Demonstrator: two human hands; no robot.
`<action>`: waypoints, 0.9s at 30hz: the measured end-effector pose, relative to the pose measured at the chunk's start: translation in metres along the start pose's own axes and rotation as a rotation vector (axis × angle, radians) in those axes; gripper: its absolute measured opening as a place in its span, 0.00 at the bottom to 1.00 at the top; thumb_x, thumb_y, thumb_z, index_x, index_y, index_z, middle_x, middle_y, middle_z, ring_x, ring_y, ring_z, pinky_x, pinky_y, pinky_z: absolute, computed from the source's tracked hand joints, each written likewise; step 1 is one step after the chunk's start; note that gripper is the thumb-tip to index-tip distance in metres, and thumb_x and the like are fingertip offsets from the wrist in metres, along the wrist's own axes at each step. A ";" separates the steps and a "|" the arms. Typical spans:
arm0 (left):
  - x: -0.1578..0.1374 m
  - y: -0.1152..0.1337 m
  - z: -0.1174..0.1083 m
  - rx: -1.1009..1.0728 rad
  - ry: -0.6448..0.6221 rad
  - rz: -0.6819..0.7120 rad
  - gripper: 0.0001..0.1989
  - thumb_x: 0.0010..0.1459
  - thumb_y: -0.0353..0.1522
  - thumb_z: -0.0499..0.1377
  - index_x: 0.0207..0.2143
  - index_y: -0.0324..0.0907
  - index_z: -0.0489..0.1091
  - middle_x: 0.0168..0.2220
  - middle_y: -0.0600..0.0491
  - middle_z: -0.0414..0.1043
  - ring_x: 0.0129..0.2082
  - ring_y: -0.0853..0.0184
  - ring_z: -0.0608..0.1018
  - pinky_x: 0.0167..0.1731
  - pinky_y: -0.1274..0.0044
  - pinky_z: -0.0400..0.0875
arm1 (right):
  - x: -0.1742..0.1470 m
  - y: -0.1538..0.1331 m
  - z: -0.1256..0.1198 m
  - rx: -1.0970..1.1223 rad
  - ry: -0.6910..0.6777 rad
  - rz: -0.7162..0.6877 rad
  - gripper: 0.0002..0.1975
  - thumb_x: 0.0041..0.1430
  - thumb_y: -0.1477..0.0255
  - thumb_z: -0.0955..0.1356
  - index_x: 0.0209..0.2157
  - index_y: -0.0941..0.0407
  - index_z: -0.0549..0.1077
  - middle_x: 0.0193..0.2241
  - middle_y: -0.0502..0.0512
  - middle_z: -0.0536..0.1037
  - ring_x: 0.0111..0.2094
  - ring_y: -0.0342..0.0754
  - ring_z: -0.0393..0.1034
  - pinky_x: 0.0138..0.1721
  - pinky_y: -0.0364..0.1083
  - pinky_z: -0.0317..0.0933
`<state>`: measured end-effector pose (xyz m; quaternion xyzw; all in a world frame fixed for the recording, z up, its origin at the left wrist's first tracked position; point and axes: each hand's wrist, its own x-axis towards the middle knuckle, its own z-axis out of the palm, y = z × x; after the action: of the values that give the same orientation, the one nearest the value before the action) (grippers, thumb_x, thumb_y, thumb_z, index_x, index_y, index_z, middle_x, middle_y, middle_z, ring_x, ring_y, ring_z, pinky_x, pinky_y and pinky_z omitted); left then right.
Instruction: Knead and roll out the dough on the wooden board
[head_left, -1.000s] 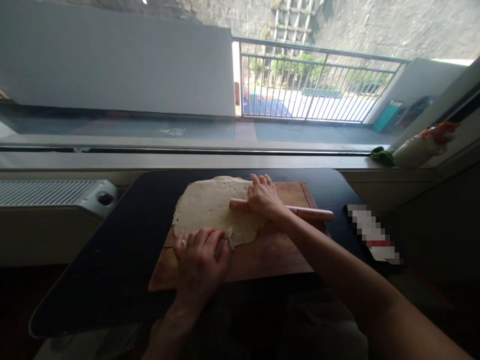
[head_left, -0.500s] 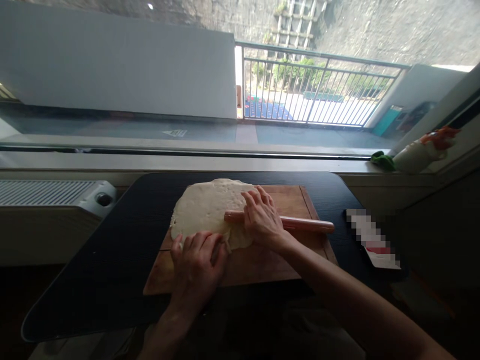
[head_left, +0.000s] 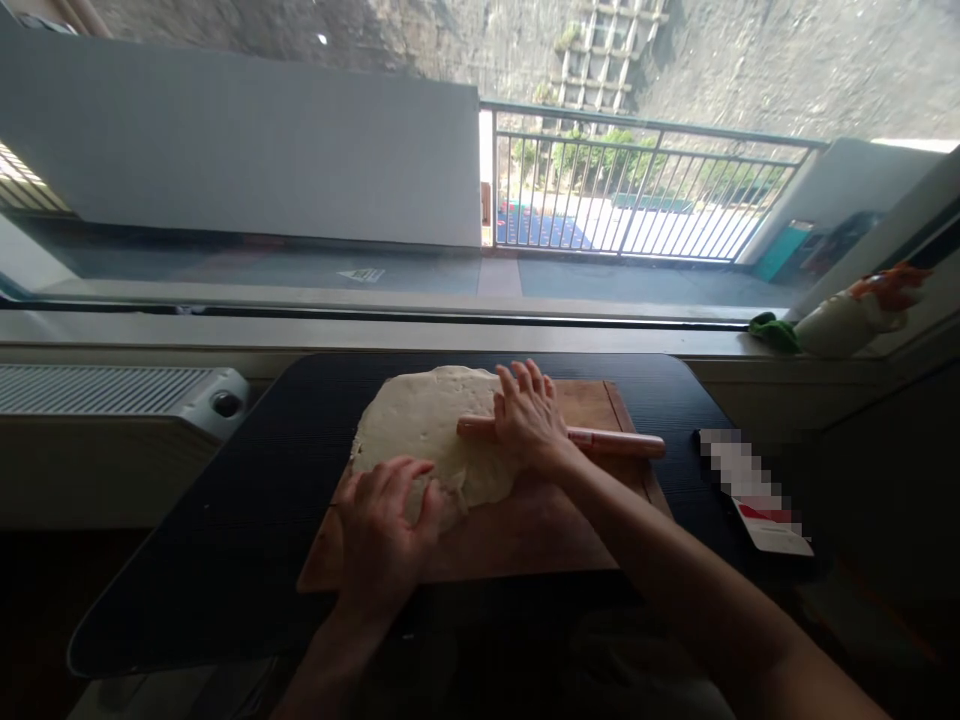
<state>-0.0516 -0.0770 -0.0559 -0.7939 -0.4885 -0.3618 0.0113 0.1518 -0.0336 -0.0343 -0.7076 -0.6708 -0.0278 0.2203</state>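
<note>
A flat sheet of pale dough [head_left: 424, 425] lies on a wooden board [head_left: 525, 525], which rests on a black table [head_left: 247, 500]. My right hand [head_left: 529, 420] presses flat on a wooden rolling pin [head_left: 611, 441] that lies across the dough's right side. My left hand [head_left: 382, 530] rests palm down on the dough's near edge, fingers spread over it.
A white radiator [head_left: 112, 395] stands to the left below the window sill. A white packet with a red mark [head_left: 757, 495] lies on the table at the right. On the sill at the far right are a green cloth [head_left: 772, 332] and a white bottle [head_left: 847, 315].
My right hand rolled the pin toward me, then pushed it back away over the dough. My left hand stayed on the near edge, shifting slightly left.
</note>
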 end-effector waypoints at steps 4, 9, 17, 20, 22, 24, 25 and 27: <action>0.030 -0.026 -0.002 0.159 -0.021 -0.201 0.17 0.57 0.39 0.52 0.45 0.41 0.69 0.47 0.45 0.71 0.48 0.55 0.72 0.49 0.65 0.62 | 0.058 0.027 -0.015 0.016 -0.085 0.155 0.23 0.66 0.69 0.53 0.60 0.59 0.55 0.60 0.65 0.56 0.61 0.56 0.47 0.57 0.56 0.45; 0.078 -0.080 0.006 0.173 -0.313 -0.596 0.28 0.53 0.51 0.51 0.45 0.39 0.70 0.47 0.38 0.70 0.43 0.48 0.74 0.39 0.64 0.66 | 0.026 0.062 -0.053 0.089 -0.261 0.037 0.20 0.65 0.61 0.56 0.40 0.55 0.74 0.41 0.59 0.74 0.42 0.51 0.66 0.42 0.46 0.57; 0.132 -0.111 0.030 -0.191 -0.377 -0.758 0.15 0.37 0.40 0.64 0.24 0.37 0.72 0.23 0.48 0.74 0.28 0.58 0.76 0.23 0.75 0.64 | -0.048 0.100 -0.064 0.123 -0.384 -0.067 0.11 0.56 0.66 0.66 0.39 0.56 0.74 0.39 0.57 0.71 0.38 0.46 0.65 0.38 0.42 0.55; 0.135 -0.104 0.025 -0.217 -0.315 -0.738 0.12 0.35 0.35 0.64 0.24 0.37 0.72 0.22 0.51 0.72 0.27 0.61 0.74 0.23 0.77 0.63 | -0.048 0.100 -0.061 0.148 -0.349 -0.038 0.10 0.55 0.68 0.66 0.38 0.57 0.74 0.38 0.56 0.72 0.38 0.46 0.66 0.38 0.41 0.54; 0.133 -0.099 0.018 -0.253 -0.304 -0.712 0.11 0.35 0.34 0.63 0.24 0.38 0.72 0.21 0.53 0.71 0.26 0.64 0.73 0.22 0.78 0.62 | -0.047 0.100 -0.060 0.161 -0.333 -0.028 0.11 0.55 0.67 0.66 0.38 0.57 0.73 0.38 0.56 0.73 0.39 0.47 0.66 0.37 0.41 0.55; 0.131 -0.096 0.012 -0.289 -0.302 -0.692 0.11 0.35 0.35 0.63 0.24 0.38 0.73 0.21 0.54 0.71 0.25 0.66 0.72 0.21 0.80 0.61 | -0.048 0.100 -0.061 0.165 -0.332 -0.022 0.12 0.55 0.65 0.66 0.38 0.57 0.73 0.38 0.56 0.73 0.38 0.47 0.66 0.36 0.41 0.55; 0.131 -0.094 0.009 -0.305 -0.300 -0.688 0.11 0.36 0.35 0.63 0.24 0.38 0.73 0.21 0.54 0.70 0.24 0.67 0.71 0.21 0.80 0.60 | -0.048 0.100 -0.061 0.167 -0.333 -0.020 0.12 0.55 0.65 0.67 0.38 0.57 0.74 0.37 0.56 0.74 0.38 0.47 0.66 0.35 0.41 0.55; 0.133 -0.093 0.003 -0.336 -0.293 -0.694 0.11 0.37 0.36 0.62 0.25 0.38 0.73 0.20 0.55 0.69 0.22 0.69 0.70 0.19 0.81 0.59 | -0.048 0.099 -0.063 0.168 -0.332 -0.015 0.13 0.55 0.64 0.67 0.38 0.56 0.74 0.37 0.56 0.74 0.37 0.47 0.67 0.34 0.41 0.54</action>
<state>-0.0880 0.0746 -0.0121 -0.6160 -0.6578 -0.3019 -0.3110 0.2586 -0.1009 -0.0212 -0.6765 -0.7032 0.1437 0.1647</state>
